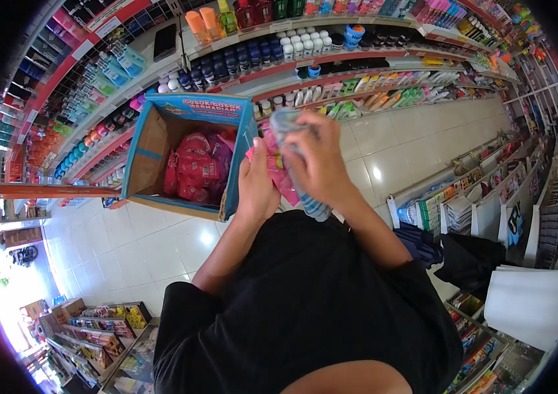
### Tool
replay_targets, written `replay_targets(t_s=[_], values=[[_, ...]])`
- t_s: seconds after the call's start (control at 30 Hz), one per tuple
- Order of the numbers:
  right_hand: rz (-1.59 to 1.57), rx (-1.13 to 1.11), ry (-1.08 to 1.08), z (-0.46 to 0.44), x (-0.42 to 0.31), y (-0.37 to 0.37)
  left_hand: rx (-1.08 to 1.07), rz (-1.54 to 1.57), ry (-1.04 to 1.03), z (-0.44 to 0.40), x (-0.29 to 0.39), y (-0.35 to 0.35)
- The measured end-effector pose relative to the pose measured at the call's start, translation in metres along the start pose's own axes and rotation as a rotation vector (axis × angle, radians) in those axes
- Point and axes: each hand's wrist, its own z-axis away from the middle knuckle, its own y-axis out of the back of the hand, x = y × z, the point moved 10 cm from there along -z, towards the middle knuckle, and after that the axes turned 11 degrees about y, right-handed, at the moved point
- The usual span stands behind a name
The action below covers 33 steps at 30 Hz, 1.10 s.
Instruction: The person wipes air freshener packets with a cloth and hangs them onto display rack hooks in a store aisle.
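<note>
My left hand [257,187] is beside the right edge of an open blue cardboard box [241,141], its thumb up against a pink packet [283,180]. Just to the right, my right hand [321,157] has its fingers wrapped round a grey-blue striped cloth [285,120], which lies against the packet and hangs down past the wrist. Inside the box are pink packets [195,167] and a purple one [222,157]. The far fingers of my left hand are partly hidden behind the packet.
Shelves of bottles [243,59] curve across the front and left. A dark phone-like object [165,41] rests on the upper shelf. Low racks of packaged goods [423,213] stand at the right, and more racks [105,335] at the lower left. Tiled floor [384,148] shows between them.
</note>
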Motion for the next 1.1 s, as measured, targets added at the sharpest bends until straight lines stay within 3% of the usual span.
replay_targets(t_s=[0.07, 0.17, 0.27, 0.33, 0.4, 0.47, 0.53, 0.57, 0.63, 0.67, 0.73, 0.77, 0.8, 0.87, 0.97, 1.07, 1.1], values=[[-0.072, 0.186, -0.282, 0.018, 0.046, 0.007, -0.126, 0.223, 0.013, 0.008, 0.012, -0.008], [-0.194, 0.306, -0.411, 0.035, 0.073, 0.014, -0.102, 0.21, -0.014, 0.008, 0.015, 0.001], [-0.229, 0.389, -0.32, 0.018, 0.033, 0.028, -0.075, 0.169, -0.045, 0.004, 0.019, 0.008], [-0.22, 0.305, -0.204, 0.009, 0.005, 0.015, -0.072, 0.119, -0.062, 0.004, 0.018, 0.012], [0.0, 0.112, 0.014, -0.001, -0.029, -0.005, -0.033, 0.071, -0.074, 0.006, 0.014, 0.017], [0.003, 0.134, 0.021, 0.009, -0.01, -0.006, -0.131, 0.089, -0.081, 0.008, 0.029, 0.014], [-0.166, 0.308, -0.483, 0.046, 0.057, -0.009, -0.091, 0.4, -0.12, 0.012, 0.055, 0.019], [-0.168, 0.307, -0.486, 0.054, 0.061, -0.012, -0.115, 0.448, -0.148, 0.009, 0.058, 0.028], [-0.892, 0.752, -0.957, 0.1, 0.098, -0.037, -0.113, 0.555, -0.118, -0.001, 0.056, 0.036], [-0.891, 0.75, -0.956, 0.101, 0.095, -0.037, -0.111, 0.665, -0.081, -0.005, 0.051, 0.041], [-0.559, 0.735, -0.77, 0.084, 0.071, 0.001, -0.119, 0.663, -0.03, -0.007, 0.043, 0.043], [-0.493, 0.65, -0.607, 0.073, 0.058, 0.008, -0.146, 0.669, -0.006, -0.007, 0.041, 0.039], [-0.503, 0.641, -0.6, 0.066, 0.051, 0.01, -0.166, 0.671, 0.021, -0.006, 0.039, 0.036], [-0.331, 0.326, -0.345, 0.023, 0.01, 0.003, -0.152, 0.695, 0.026, -0.008, 0.033, 0.033], [-0.423, 0.237, -0.41, 0.026, 0.004, -0.023, -0.255, 0.645, 0.045, -0.004, 0.028, 0.022], [-0.406, 0.254, -0.42, 0.032, 0.004, -0.022, -0.17, 0.528, -0.039, -0.004, 0.021, 0.03], [-0.325, 0.243, -0.335, 0.029, -0.001, -0.018, -0.167, 0.625, -0.024, -0.002, 0.022, 0.029]])
